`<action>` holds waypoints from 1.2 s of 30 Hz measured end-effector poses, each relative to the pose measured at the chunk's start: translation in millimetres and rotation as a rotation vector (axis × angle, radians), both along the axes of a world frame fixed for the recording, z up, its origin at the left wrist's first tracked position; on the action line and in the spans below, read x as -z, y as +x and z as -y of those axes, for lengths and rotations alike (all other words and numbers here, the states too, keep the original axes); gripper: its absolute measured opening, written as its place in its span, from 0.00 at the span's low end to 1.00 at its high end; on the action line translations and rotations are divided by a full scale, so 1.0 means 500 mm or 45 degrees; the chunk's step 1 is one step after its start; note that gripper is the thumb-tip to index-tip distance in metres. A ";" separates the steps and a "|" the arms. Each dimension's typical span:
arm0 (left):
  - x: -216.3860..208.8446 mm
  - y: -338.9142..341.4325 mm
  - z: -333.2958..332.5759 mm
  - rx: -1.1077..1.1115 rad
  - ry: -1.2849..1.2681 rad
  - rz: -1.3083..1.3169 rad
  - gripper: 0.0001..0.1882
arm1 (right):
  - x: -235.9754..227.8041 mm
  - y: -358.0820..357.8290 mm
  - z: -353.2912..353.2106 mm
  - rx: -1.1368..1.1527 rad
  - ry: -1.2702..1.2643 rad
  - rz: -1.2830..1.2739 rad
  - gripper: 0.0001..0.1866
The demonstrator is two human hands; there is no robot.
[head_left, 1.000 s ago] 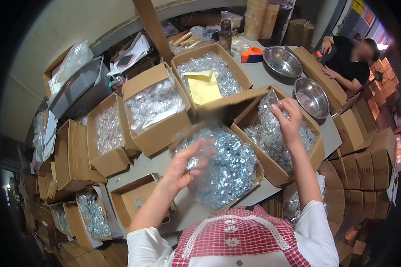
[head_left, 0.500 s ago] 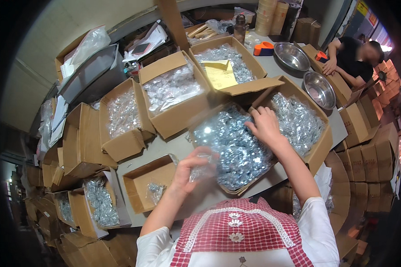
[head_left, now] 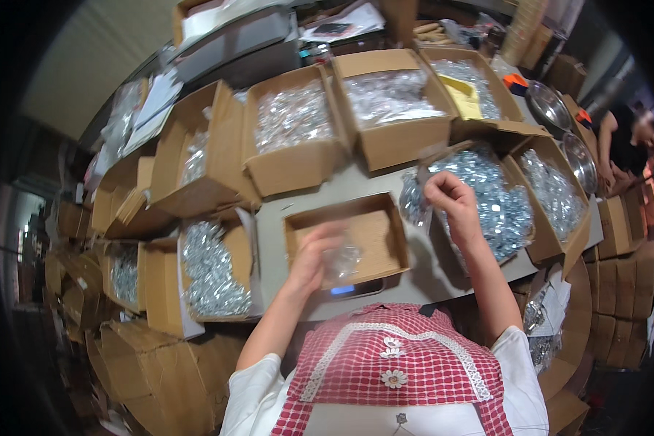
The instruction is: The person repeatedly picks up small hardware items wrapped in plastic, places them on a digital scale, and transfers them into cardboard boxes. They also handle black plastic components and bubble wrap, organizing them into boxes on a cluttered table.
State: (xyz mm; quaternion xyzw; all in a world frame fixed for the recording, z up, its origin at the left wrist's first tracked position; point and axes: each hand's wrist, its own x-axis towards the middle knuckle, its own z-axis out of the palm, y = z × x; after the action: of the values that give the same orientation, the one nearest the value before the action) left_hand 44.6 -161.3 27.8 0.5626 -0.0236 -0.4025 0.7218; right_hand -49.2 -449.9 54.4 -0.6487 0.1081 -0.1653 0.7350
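Small clear plastic bag (head_left: 341,258) of shiny metal bits, pinched in the left hand (head_left: 314,256) over the shallow empty cardboard tray (head_left: 346,234), near its front edge. Tray sitting on a flat scale (head_left: 345,290) with a blue-lit display, at the near edge of the grey surface (head_left: 269,225). Right hand (head_left: 449,198) raised over the big open carton (head_left: 487,196) of small silvery metal parts just beside the tray to the right, fingers curled and pressed together on a fold of thin clear film; whether any parts sit inside that grip, impossible to tell.

Likely trouble: thin, slippery film giving way under a light pinch, spilling tiny hard parts across the tray or off the near edge; a bag mouth left loose, shedding pieces; a nudge to the tray, shifting it on the scale.

Plain brown corrugated board all around, matte and stiff, flaps standing open. More cartons (head_left: 291,134) along the far edge lined with crinkly clear film over glinting parts. Another carton of loose parts (head_left: 211,269) at the left. Two round steel bowls (head_left: 548,105), smooth and mirror-bright, at the far right corner.
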 end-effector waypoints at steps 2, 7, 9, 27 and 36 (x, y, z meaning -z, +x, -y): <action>0.011 -0.005 -0.030 0.036 0.042 0.122 0.19 | 0.022 0.022 -0.091 -0.112 -0.127 -0.180 0.06; 0.017 0.021 -0.165 -0.090 0.251 0.867 0.16 | 0.043 0.020 -0.202 -0.125 -0.043 -0.082 0.07; 0.024 0.077 -0.251 -0.162 0.453 1.287 0.13 | 0.052 0.002 -0.189 0.036 -0.080 -0.072 0.07; -0.019 0.285 -0.633 -0.703 0.157 0.567 0.15 | 0.458 -0.211 -0.138 0.919 -0.295 -0.105 0.10; -0.074 0.239 -0.932 -0.868 0.344 0.252 0.21 | 0.491 -0.205 -0.084 0.913 -0.507 -0.258 0.19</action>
State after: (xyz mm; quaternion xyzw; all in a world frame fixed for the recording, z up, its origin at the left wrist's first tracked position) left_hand 164.0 304.7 64.8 0.6643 0.1487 -0.0824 0.7279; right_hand -151.9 -408.1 -191.0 -0.7125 0.3645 -0.3637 0.4767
